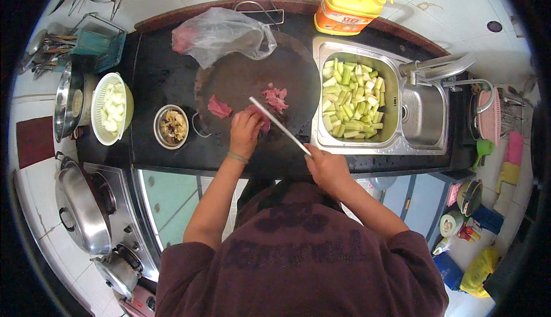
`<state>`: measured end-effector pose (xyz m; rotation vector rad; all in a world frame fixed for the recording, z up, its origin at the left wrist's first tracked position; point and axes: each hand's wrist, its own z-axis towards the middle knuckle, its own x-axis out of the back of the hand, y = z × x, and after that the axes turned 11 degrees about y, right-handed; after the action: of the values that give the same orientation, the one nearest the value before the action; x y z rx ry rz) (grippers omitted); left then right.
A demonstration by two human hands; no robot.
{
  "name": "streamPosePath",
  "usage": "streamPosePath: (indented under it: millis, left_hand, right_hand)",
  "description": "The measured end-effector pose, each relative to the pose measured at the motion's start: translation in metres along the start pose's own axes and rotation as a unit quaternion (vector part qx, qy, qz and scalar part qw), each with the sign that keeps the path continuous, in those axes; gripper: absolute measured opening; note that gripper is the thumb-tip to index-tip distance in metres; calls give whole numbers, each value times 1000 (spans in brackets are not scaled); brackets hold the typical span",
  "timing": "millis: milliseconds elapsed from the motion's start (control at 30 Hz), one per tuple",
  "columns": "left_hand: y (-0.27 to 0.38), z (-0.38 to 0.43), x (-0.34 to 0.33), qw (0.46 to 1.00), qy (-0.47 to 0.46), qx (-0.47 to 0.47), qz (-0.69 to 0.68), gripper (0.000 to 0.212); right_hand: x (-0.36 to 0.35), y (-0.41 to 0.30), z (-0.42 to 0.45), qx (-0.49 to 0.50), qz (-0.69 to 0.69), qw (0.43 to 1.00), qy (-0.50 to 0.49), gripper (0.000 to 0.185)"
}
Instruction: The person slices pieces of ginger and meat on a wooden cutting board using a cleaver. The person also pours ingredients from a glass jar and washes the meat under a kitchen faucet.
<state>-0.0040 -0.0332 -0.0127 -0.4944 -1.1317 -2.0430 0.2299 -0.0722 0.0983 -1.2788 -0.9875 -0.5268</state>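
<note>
My right hand (329, 168) grips a kitchen knife (280, 126), seen edge-on as a narrow pale strip slanting up to the left. Under the fingers of my left hand (245, 132) lies a piece of raw red meat (262, 119), pressed on a round dark cutting board (241, 76). The knife passes over this meat; whether it touches cannot be told. Sliced raw meat (276, 97) forms a small pile beyond the blade, and another raw meat piece (219, 107) rests left of my left hand. A clear plastic bag (228, 35) with something reddish inside lies across the board's far edge.
At right, cut green vegetable pieces (353, 97) fill one basin of the steel sink (316, 140). A yellow detergent jug (348, 7) stands behind it. To the left are a small metal bowl (171, 144) of food and a colander (100, 132) of pale pieces.
</note>
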Motion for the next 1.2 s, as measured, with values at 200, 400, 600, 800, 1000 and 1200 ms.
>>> streamPosePath:
  millis: [200,400,600,800,1000,1200]
  left_hand:
    - [-11,-15,-4,999,-20,26,5,40]
    - [0,2,1,999,-2,31,-42,37]
    - [4,4,5,1000,-3,18,-17,33]
    - [9,0,0,998,39,39,-11,25]
    - [13,2,-2,998,46,39,-12,22]
    - [6,-3,-1,999,25,30,10,28]
  right_hand:
    - [9,-11,7,99,-129,986,-39,28]
    - [-25,-11,45,83,-103,989,-65,12]
    - [-49,-31,86,110,-88,989,-40,10]
    - [-10,8,32,21,-102,990,-98,13]
    - [14,2,24,58,-85,993,-61,14]
    - [-13,-5,41,101,-114,985,-81,8]
